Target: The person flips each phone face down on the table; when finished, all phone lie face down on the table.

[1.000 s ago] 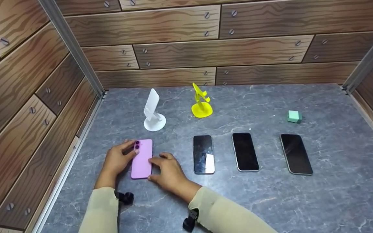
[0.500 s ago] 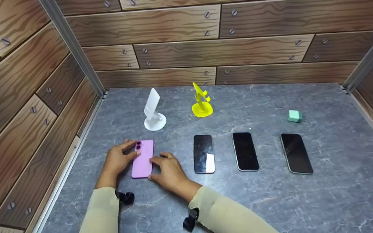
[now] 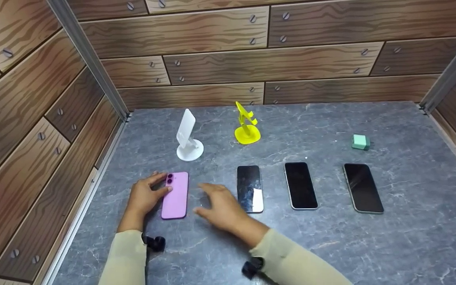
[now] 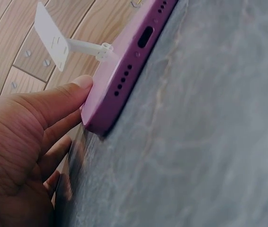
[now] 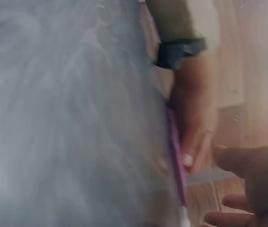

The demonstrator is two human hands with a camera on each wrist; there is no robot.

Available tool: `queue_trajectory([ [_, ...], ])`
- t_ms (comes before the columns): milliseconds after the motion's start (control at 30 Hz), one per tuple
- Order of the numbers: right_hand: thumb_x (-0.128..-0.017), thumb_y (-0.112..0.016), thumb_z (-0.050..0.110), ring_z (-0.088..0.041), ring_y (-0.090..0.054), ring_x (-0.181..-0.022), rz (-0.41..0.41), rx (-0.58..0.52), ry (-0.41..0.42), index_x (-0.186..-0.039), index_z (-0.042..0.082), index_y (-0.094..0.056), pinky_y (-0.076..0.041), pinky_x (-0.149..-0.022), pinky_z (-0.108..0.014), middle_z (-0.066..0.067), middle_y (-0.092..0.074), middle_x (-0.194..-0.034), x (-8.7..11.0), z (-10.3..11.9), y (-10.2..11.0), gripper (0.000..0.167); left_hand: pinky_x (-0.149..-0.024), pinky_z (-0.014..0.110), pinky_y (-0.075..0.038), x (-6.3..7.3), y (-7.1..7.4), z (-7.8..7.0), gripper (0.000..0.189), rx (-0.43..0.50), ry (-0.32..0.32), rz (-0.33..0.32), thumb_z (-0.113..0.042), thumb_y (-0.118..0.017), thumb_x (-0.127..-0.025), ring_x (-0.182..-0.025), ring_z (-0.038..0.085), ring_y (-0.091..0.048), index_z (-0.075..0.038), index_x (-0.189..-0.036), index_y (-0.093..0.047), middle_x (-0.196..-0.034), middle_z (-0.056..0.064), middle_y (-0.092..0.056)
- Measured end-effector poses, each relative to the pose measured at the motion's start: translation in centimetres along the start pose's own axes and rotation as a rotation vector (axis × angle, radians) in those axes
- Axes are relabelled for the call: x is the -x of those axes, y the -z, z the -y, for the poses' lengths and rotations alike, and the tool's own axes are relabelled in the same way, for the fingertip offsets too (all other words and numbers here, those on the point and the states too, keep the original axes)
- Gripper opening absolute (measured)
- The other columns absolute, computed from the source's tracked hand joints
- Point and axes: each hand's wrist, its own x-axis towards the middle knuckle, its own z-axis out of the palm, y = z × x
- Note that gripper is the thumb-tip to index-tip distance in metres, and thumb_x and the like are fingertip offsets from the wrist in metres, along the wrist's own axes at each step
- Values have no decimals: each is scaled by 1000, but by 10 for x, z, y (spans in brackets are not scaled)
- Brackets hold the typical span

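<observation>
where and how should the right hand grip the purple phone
Likely mid-length on its right long edge, coming from the right: the purple phone lies flat, back up, the left hand touches its left side, and that edge faces the right hand.

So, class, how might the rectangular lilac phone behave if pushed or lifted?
The rectangular lilac phone would probably slide, not roll: it lies flat on the grey marble-patterned tabletop. Its slab shape looks stiff, so it likely won't flop when lifted. Its smooth-looking back may prove slippery.
</observation>
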Motion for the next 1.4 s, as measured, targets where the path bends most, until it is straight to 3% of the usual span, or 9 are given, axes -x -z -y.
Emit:
queue_trajectory([
  [133, -93, -86, 30, -46, -60, -142, -46, -80, -68, -156, 1, -57, -45, -124, -59, -24, -62, -155, 18, -18, 30, 75, -134, 54, -28, 0, -2, 0, 56, -4, 2, 5, -23, -86, -96, -161, 34, -40, -14, -149, -69, -162, 14, -56],
  [300, -92, -88, 29, -46, -62, -139, -121, -66, -157, -158, 5, -57, -47, -121, -61, -27, -64, -151, 38, -38, 61, 76, -134, 54, -29, 0, -2, 0, 56, -4, -4, -2, -22, -86, -96, -161, 35, -41, -14, -149, -69, -161, 15, -56],
  [500, -91, -88, 28, -45, -63, -138, -163, -7, -190, -157, 4, -57, -49, -119, -61, -28, -66, -148, 54, -53, 81, 77, -134, 55, -29, 0, -1, 1, 56, -9, -9, 3, -22, -85, -96, -161, 35, -41, -13, -149, -69, -161, 15, -56],
  [767, -89, -90, 28, -47, -62, -139, -136, 33, -251, -159, 1, -54, -49, -119, -61, -28, -65, -149, 65, -67, 86, 83, -134, 55, -28, 1, -1, 1, 55, -7, -13, -1, -21, -85, -97, -161, 36, -41, -13, -149, -69, -162, 17, -55],
  [1000, -78, -96, 11, -37, -72, -118, -134, 58, -236, -155, 3, -60, -59, -105, -53, -24, -74, -133, 68, -76, 83, 85, -134, 55, -28, -1, -2, 2, 55, -12, -22, -3, -21, -85, -97, -160, 36, -42, -13, -149, -69, -159, 15, -59],
  [1133, -77, -97, 11, -37, -71, -121, -140, 62, -226, -153, 5, -63, -57, -107, -54, -21, -74, -137, 67, -80, 82, 83, -134, 53, -29, -2, -1, 2, 55, -24, -30, -7, -20, -85, -96, -160, 35, -43, -12, -148, -69, -154, 13, -64],
  [1400, -77, -98, 11, -37, -73, -120, -144, 45, -208, -152, 5, -64, -57, -109, -52, -20, -72, -142, 67, -86, 82, 82, -133, 55, -31, -1, -1, 2, 55, -34, -32, -9, -22, -84, -97, -159, 37, -43, -12, -148, -69, -159, 17, -58],
])
